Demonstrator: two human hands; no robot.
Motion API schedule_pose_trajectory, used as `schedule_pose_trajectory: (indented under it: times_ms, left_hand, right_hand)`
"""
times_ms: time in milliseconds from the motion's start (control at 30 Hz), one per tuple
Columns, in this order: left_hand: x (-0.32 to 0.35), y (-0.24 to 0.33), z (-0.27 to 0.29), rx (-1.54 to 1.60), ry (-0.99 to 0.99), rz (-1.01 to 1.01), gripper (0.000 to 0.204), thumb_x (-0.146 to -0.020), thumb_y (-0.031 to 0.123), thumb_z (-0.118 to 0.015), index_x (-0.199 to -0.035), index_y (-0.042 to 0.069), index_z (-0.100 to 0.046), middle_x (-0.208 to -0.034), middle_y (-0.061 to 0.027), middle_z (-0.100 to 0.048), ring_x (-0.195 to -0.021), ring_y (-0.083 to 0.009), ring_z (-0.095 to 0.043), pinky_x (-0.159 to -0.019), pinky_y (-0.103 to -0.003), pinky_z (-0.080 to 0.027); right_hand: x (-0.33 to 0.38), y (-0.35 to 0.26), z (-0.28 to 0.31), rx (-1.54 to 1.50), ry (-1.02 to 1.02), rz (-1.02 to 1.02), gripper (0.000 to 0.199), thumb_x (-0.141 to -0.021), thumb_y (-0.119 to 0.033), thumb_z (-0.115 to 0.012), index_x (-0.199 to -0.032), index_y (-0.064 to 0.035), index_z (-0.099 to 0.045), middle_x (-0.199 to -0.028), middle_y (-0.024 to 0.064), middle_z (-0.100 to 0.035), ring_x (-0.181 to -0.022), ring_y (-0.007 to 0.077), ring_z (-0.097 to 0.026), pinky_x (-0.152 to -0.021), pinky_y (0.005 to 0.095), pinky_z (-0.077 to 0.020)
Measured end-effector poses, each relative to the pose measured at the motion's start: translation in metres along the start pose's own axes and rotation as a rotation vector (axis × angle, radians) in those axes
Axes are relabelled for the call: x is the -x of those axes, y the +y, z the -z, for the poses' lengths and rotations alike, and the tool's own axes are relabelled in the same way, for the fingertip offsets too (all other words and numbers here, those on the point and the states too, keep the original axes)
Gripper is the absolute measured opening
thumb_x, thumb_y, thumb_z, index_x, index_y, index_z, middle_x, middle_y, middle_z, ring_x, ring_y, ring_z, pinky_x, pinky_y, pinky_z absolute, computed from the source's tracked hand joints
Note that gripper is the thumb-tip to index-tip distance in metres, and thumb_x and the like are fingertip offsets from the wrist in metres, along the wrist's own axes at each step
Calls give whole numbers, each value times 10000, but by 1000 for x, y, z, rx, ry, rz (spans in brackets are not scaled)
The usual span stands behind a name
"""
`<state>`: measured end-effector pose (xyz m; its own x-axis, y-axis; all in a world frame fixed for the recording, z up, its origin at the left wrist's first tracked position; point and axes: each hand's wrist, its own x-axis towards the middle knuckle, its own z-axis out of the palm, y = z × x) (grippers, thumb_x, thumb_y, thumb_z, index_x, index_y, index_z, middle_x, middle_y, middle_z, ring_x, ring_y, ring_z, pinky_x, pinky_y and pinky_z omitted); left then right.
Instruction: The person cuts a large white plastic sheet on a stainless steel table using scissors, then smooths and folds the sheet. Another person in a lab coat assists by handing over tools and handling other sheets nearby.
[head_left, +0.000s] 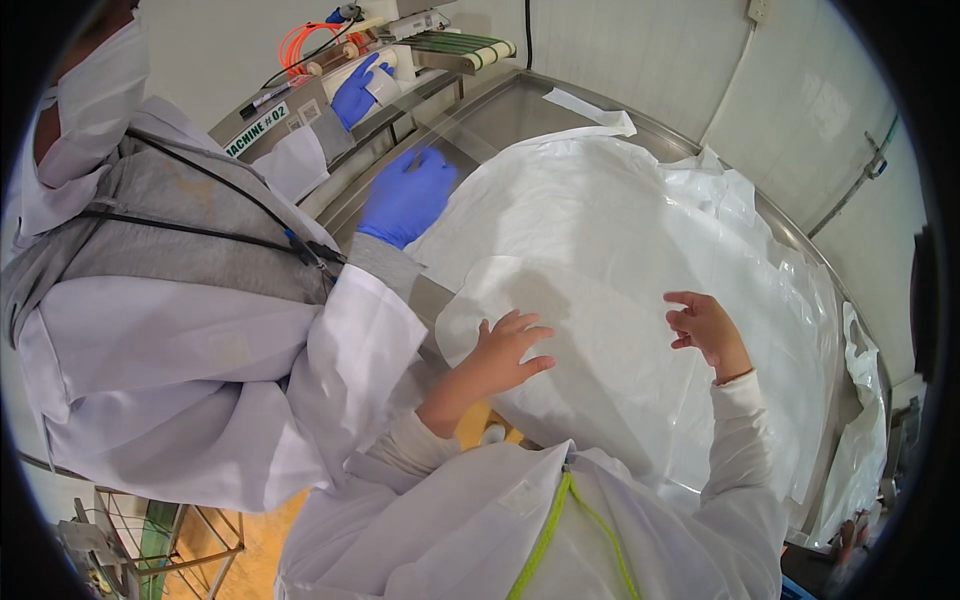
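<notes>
A large white plastic sheet (600,210) lies spread and wrinkled in front of me, with a smoother white piece (540,300) on its near left part. My left hand (507,350) is over that piece, fingers spread, holding nothing. Farther right, my right hand (705,328) is over the sheet with its index finger stretched out and the other fingers loosely bent. Nothing shows in its grasp. Whether either hand touches the sheet I cannot tell.
A co-worker in a white coat stands at left; one blue-gloved hand (405,195) is at the sheet's edge, the other (355,95) holds something white by a machine with a green conveyor belt (450,45). The metal table's rim (660,135) runs behind the sheet. Crumpled plastic (855,450) hangs at right.
</notes>
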<state>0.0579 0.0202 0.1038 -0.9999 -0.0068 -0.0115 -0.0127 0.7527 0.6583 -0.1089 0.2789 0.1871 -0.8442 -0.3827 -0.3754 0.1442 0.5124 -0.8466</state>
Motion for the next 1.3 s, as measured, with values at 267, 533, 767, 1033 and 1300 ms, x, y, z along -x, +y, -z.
schedule_pose_trajectory:
  times_ms: [267, 533, 767, 1033, 1300]
  left_hand:
    - [-12, 7, 0, -21, 93, -25, 404, -821, 371, -634, -1170, 176, -572, -1340, -115, -445, -1282, -339, -350, -991, -638, -233]
    - [-45, -33, 14, 96, 658, 5, 182, -804, 134, -631, -956, 35, -641, -991, -163, -641, -976, -333, -589, -855, -353, -450]
    - [-92, -113, 52, 694, 916, 252, 312, -894, 215, -555, -1105, -14, -583, -1007, -69, -609, -929, -140, -547, -806, -269, -408]
    - [-132, -156, 104, 887, 828, 482, 516, -842, 390, -608, -1165, -2, -514, -1053, -76, -559, -958, -212, -542, -857, -375, -403]
    - [-178, -176, 109, 1371, 676, 684, 286, -795, 293, -679, -974, 102, -565, -924, -48, -585, -888, -236, -558, -845, -390, -423]
  right_hand:
    - [-4, 56, 27, -128, 82, -90, 180, -763, -144, -640, -828, 18, -596, -698, 19, -544, -580, 89, -512, -575, 272, -524]
    - [33, 86, 44, -169, 171, -135, 130, -778, -109, -634, -821, 3, -584, -682, 22, -550, -573, 88, -524, -565, 247, -512]
    - [80, 101, 77, -156, 217, -136, 76, -829, -95, -595, -800, -62, -533, -666, 0, -532, -564, 89, -527, -538, 242, -503]
    - [122, 117, 100, -196, 248, -158, 91, -845, -95, -586, -820, -69, -502, -663, -5, -527, -580, 110, -559, -589, 265, -507]
    - [136, 122, 98, -139, 280, -215, 86, -842, -102, -585, -811, -67, -513, -690, -7, -512, -589, 109, -551, -609, 261, -514]
